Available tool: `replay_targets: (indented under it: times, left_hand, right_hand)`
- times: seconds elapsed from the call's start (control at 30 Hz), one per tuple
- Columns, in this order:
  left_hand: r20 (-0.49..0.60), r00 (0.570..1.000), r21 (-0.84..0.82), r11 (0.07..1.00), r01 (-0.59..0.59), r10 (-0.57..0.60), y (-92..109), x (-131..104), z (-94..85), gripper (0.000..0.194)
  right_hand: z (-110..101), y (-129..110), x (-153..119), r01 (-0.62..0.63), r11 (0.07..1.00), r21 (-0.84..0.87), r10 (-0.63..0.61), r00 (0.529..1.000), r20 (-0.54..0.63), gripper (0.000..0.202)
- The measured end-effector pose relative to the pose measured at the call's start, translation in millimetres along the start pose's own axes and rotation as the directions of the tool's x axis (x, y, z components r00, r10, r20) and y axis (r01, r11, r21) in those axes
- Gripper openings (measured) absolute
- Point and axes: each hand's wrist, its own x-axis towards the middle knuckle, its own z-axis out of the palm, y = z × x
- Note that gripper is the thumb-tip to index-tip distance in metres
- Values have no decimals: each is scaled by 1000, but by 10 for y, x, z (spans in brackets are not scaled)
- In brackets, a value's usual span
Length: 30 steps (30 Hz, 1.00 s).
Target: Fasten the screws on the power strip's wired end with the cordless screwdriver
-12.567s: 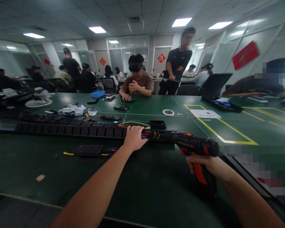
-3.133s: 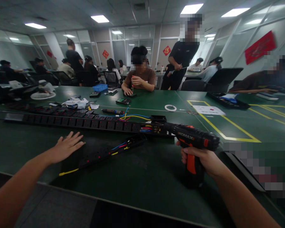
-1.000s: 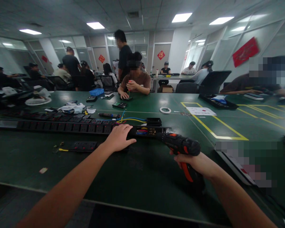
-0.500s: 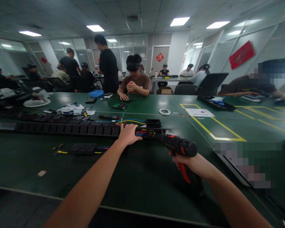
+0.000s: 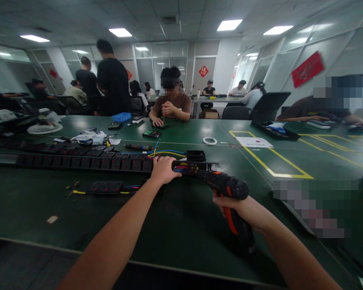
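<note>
A long black power strip [image 5: 105, 162] with a row of sockets lies across the green table. My left hand [image 5: 164, 169] is closed over it near its right end, where coloured wires and brass parts show in the open housing. In my right hand [image 5: 238, 205] is a black and orange cordless drill [image 5: 226, 184], held by its handle. The drill's nose points left at the strip's end; whether its tip touches is too dark to tell. Nearer me lies a short socket block [image 5: 107, 187] with yellow, blue and red wires.
Behind the strip are a screwdriver-like tool [image 5: 138, 147], a small black box [image 5: 195, 155], plastic bags [image 5: 92, 137] and a white ring [image 5: 209, 141]. A black tray [image 5: 275, 131] stands at the back right. Across the table a co-worker [image 5: 171, 100] works on a small device.
The drill and my right hand have shifted slightly left, and the drill's handle has swung a little. My left hand keeps its hold. A standing person in the background has moved left.
</note>
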Motion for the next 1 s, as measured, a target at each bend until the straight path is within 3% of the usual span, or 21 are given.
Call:
replay_targets:
  times: [0.17, 0.4, 0.53, 1.0]
  left_hand:
    - [-10, 1000, -5, 1000, -1, 1, 15, -11, -12, 66]
    - [-27, 1000, -12, 1000, -12, 12, -5, -9, 22, 66]
    - [-27, 1000, -15, 1000, -14, 13, -12, -7, 22, 66]
    - [-15, 999, -17, 999, -29, 28, -16, -13, 6, 65]
  right_hand:
    - [-37, 48, 15, -84, 981, 174, 60, 988, 143, 47]
    - [-111, 140, 56, -93, 949, 302, 7, 961, 276, 56]
    - [-121, 189, 85, -98, 949, 301, 21, 968, 249, 61]
    - [-112, 249, 125, -39, 960, 277, -3, 989, 150, 43]
